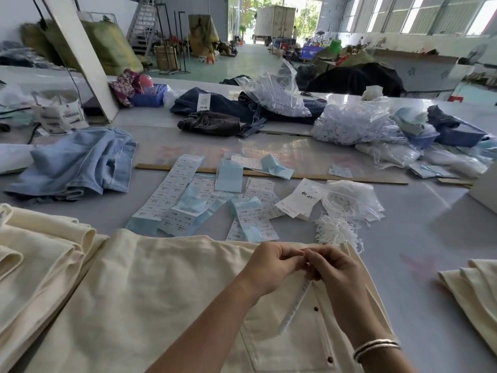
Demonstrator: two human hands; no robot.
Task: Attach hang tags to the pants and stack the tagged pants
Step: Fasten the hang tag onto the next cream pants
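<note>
A big, bright warehouse stretches ahead of me, with a truck [274, 22] parked at the open door and stuffed sacks [107, 47] against the left wall. The grey tabletop [430, 238] in front of me is crowded. Cream pants [150, 292] lie flat just before me, waistband toward the far side, a back pocket with dark rivets near my wrists. My left hand [271, 267] and my right hand [336, 270] meet at the waistband's right end, fingertips together, both pinching the top of a hang tag [294, 305]. The tag hangs edge-on toward me from my fingers, slanting over the pocket; I cannot tell whether it is threaded to the cloth. Silver bangles [376, 347] sit on my right wrist.

More cream pants are piled at my left [35, 254], and another folded stack [473, 289] sits at the right edge. Just beyond the waistband lie strips of printed size stickers [172, 192] with pale blue backing, a white hang tag card [301, 199], and a bundle of white tag strings [336, 230] beside an open plastic bag [352, 200]. Light blue jeans [78, 162] lie crumpled to the far left, dark jeans [215, 114] farther back, and clear bags of white fasteners [349, 125] to the right beside blue plastic baskets [451, 135].
</note>
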